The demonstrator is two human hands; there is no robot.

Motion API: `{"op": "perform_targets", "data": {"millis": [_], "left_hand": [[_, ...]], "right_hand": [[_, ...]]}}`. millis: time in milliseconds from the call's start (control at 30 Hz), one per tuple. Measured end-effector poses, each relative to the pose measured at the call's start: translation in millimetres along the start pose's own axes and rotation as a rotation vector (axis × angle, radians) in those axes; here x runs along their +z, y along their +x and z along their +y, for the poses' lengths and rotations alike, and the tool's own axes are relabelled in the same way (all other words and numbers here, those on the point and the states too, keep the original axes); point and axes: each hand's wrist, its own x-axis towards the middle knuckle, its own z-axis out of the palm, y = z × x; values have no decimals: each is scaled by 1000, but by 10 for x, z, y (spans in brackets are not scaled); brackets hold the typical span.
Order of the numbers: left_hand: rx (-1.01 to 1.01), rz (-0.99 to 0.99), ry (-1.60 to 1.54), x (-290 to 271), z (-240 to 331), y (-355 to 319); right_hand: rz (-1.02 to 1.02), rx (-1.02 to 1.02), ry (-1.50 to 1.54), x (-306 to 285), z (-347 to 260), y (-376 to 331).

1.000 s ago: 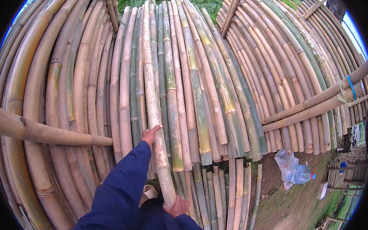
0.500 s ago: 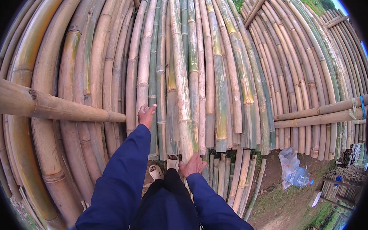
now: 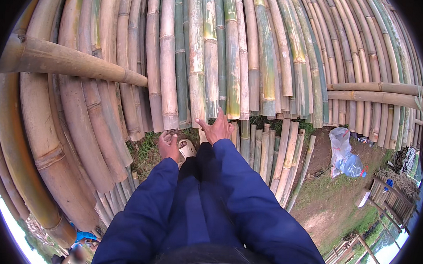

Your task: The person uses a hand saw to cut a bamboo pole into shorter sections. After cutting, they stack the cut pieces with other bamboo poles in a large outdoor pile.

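Observation:
Many long bamboo poles, green and tan, lean side by side in front of me. My right hand has its fingers spread and rests against the lower ends of two middle poles, gripping nothing. My left hand hangs just below the pole ends over grass, fingers loosely bent, holding nothing. Both arms are in dark blue sleeves. A pale sandal on my foot shows between the hands.
A thick bamboo rail crosses at the left and two thinner rails at the right. Shorter poles lie on the ground by my right arm. A plastic bag and bottle sit on the dirt.
My left hand has come off the pole it was pressing and dropped lower. My right hand has risen to the pole ends. The view has tilted downward.

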Motion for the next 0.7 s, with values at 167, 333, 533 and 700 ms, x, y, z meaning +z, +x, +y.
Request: {"op": "perform_targets", "data": {"millis": [167, 333, 533, 700], "left_hand": [[-17, -265, 272, -155, -694, -272], [-75, -526, 405, -381, -1011, -546], [90, -582, 648, -717, -1329, -532], [61, -560, 748, -918, -1246, -406]], "right_hand": [[78, 14, 129, -148, 887, -408], [37, 231, 169, -119, 1819, -566], [342, 260, 206, -724, 2131, 26], [507, 256, -48, -1193, 1897, 656]]}}
